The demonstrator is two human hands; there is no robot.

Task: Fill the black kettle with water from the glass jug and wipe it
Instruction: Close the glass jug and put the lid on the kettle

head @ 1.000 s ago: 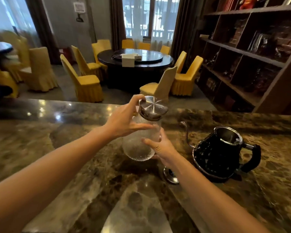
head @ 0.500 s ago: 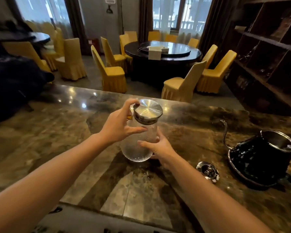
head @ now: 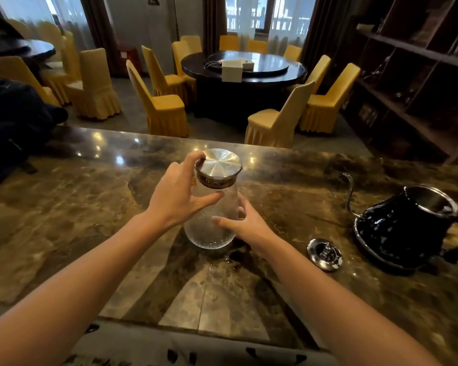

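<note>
Jug (head: 209,220) stands gripped by my right hand (head: 245,224) while my left hand (head: 181,192) pinches its seemingly tight lid (head: 218,165); I'd twist gently.

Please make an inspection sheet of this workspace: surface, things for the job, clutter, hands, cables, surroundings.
Surface: brown marble counter, glossy, with light reflections.
Job's things: glass jug upright, steel lid on; black kettle open at the right; kettle lid lying between them.
Clutter: dark bag at the far left edge.
Hands: left hand has its grip at the jug's neck and lid; right hand steadies the jug's body.
Cables: nothing seen.
Surroundings: round dark table, yellow-covered chairs, dark shelving.
</note>
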